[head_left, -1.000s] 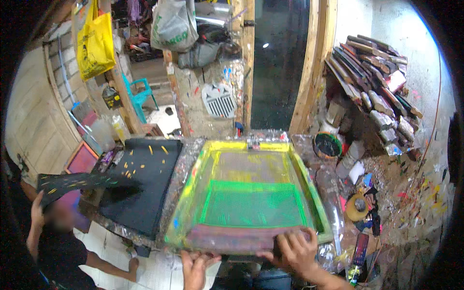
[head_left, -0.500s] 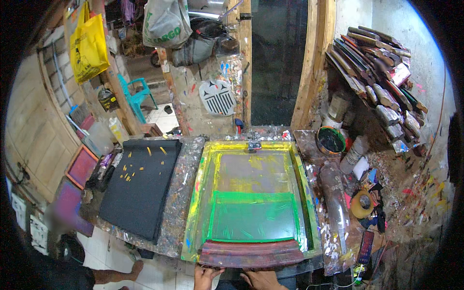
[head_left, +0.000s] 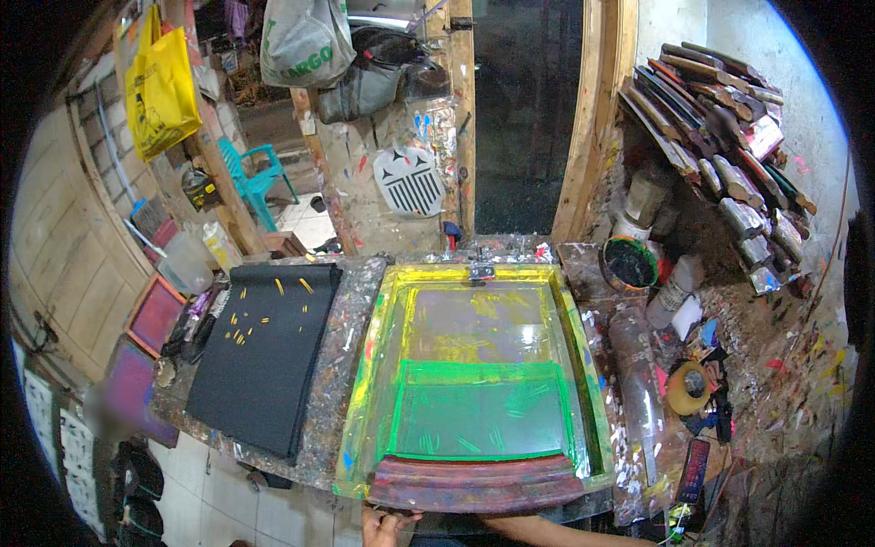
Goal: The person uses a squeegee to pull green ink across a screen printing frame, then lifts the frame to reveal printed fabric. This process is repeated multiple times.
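Note:
A screen-printing frame (head_left: 365, 410), smeared yellow and green, lies flat on the bench. Bright green ink (head_left: 483, 415) covers the near half of its mesh. Along its near end rests a long squeegee (head_left: 474, 483) with a dark reddish-brown, ink-stained handle. My left hand (head_left: 387, 527) is at the near edge just below the squeegee's left end, its fingers bent in against that edge; what they grip is hidden. My right hand (head_left: 501, 524) reaches in from the lower right under the near edge, with its fingers out of sight.
Black cloth (head_left: 260, 365) with small yellow marks lies left of the frame. On the right stand an ink tub (head_left: 629, 263), a clear bottle (head_left: 635, 392), a tape roll (head_left: 688, 387) and a phone (head_left: 694, 469). Several squeegees (head_left: 720, 155) are stacked at the back right.
My right hand has moved left and under the near edge, so its forearm now shows crossing to the right. The left hand stays nearly in place. The view has shifted slightly.

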The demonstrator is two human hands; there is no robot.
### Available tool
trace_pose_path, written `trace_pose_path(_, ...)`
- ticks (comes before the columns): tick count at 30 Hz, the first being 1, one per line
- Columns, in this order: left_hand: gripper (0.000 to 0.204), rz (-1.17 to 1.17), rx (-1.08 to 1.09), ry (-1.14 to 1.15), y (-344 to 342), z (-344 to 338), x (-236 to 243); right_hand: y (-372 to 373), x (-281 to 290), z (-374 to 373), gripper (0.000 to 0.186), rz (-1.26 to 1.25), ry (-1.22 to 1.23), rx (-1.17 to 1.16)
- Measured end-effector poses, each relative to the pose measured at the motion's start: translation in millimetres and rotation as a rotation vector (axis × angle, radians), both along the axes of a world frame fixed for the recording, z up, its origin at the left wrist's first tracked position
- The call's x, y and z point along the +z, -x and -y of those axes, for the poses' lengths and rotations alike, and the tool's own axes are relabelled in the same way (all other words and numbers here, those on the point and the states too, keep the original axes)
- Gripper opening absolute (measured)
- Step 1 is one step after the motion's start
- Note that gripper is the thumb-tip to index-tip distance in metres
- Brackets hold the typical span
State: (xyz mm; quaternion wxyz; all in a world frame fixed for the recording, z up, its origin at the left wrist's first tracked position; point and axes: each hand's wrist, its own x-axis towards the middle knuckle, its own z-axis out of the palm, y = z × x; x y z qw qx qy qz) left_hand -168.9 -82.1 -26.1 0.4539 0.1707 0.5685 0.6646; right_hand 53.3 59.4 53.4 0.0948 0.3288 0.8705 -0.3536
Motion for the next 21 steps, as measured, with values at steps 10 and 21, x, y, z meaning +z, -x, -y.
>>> trace_pose_path(10, 0.037, -0.057, -0.051, -0.022, 2.5, 2.7, -4.0, -9.0, -6.0, 4.2, 0.048, -0.062, -0.101, 0.01)
trace_pose_path(21, 0.036, -0.275, -0.187, -0.05, 17.7, 16.9, -39.6, -23.2, -25.1, 22.4, 0.046, -0.123, -0.139, -0.026)
